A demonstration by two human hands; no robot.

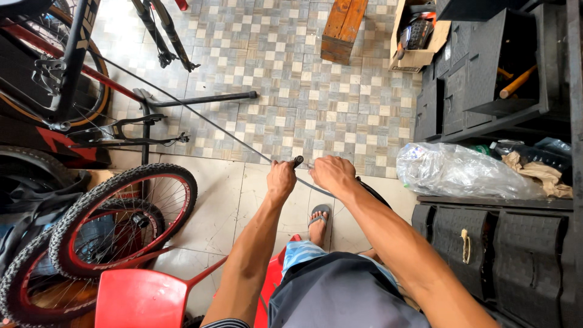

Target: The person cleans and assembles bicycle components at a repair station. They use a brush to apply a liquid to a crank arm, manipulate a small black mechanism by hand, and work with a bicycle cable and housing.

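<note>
A long thin grey cable [200, 115] runs from the bicycle frame [67, 67] at the upper left down to my hands. My left hand [280, 180] is closed around a small black-handled tool [297, 161] at the cable. Just to its right, my right hand [331, 174] pinches the cable's near part, which curves down and right below it. Both arms stretch forward over my lap, and my foot in a sandal [318, 220] rests on the tiled floor below the hands.
Bicycle wheels with red rims [121, 212] lean at the left beside a red plastic chair [143, 297]. A black work stand [194, 100] crosses the floor. Black crates [492, 67], a clear plastic bag [458, 171], a cardboard box [416, 36] and a wooden block [343, 27] sit at right and top.
</note>
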